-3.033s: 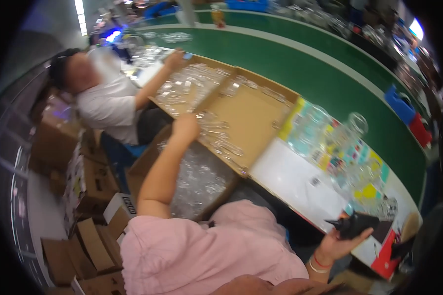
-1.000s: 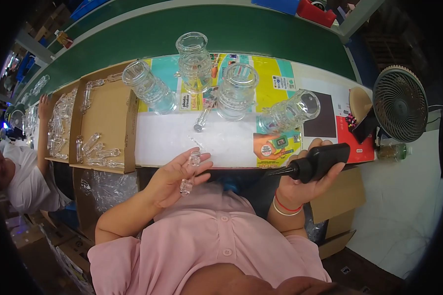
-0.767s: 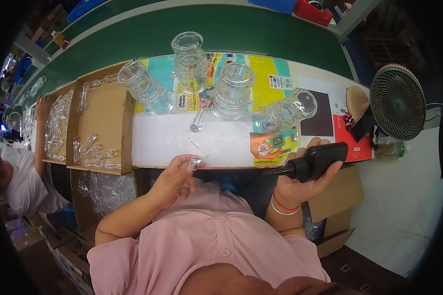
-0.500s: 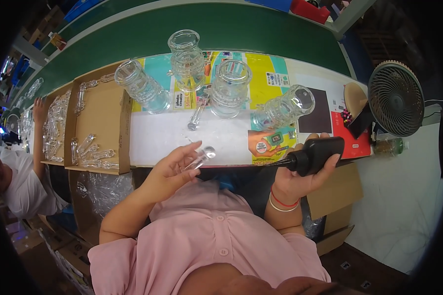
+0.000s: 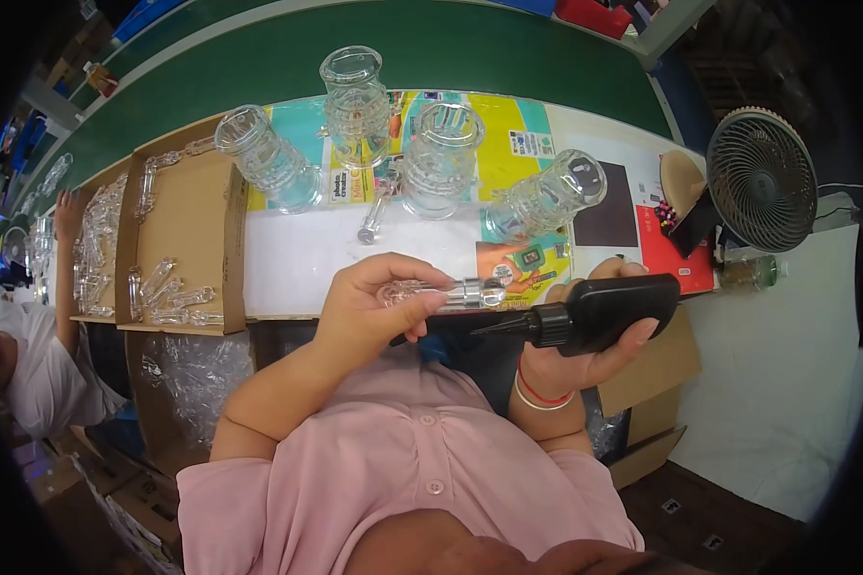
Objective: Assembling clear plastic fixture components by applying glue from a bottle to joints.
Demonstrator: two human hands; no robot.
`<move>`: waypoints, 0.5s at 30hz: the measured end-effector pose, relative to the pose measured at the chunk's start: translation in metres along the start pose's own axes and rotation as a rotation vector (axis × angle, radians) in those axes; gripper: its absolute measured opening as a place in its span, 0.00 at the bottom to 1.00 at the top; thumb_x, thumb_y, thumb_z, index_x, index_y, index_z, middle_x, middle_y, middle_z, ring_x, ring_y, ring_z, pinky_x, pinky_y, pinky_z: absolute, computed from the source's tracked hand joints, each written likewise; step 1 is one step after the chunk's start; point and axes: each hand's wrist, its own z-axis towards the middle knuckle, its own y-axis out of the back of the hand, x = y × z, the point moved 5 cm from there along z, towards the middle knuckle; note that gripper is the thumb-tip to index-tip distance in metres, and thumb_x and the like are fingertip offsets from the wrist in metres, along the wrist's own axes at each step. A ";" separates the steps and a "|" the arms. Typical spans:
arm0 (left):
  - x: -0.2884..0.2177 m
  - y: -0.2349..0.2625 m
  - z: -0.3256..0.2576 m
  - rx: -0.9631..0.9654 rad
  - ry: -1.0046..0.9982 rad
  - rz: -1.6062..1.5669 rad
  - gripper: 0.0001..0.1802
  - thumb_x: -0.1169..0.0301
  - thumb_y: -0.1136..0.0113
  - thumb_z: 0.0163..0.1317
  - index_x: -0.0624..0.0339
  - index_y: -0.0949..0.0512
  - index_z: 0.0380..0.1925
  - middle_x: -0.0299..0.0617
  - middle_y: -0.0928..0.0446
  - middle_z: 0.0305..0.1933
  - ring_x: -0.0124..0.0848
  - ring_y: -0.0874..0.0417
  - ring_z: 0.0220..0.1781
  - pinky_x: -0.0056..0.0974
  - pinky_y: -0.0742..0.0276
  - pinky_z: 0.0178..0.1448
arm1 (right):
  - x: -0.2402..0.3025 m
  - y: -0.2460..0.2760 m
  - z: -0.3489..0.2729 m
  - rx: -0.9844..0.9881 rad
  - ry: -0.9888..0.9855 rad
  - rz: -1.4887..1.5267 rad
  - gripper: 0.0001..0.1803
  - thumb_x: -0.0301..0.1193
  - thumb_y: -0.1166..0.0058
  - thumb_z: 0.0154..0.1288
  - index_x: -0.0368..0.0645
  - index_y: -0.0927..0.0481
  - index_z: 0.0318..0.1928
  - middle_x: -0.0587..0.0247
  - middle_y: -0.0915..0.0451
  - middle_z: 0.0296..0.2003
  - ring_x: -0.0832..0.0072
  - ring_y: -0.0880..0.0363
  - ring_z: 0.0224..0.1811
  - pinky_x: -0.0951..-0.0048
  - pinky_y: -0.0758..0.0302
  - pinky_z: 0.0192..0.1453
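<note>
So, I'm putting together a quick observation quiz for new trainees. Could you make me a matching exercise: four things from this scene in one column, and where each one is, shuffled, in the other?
Things
1. Black bottle
2. Clear ribbed piece
3. Round fan
4. Cardboard tray

Places
A. At the right end of the table
B. Held in the right hand
C. Left of the plain white sheet
D. Held in the left hand

Right pairs: 1-B, 2-D, 3-A, 4-C
</note>
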 end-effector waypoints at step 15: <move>0.007 -0.010 -0.014 0.145 -0.246 -0.034 0.20 0.89 0.47 0.56 0.70 0.33 0.50 0.53 0.28 0.53 0.35 0.24 0.54 0.35 0.27 0.59 | 0.023 -0.013 -0.014 0.152 0.172 -0.519 0.33 0.54 0.49 0.58 0.40 0.40 0.49 0.63 0.36 0.36 0.80 0.33 0.29 0.80 0.30 0.33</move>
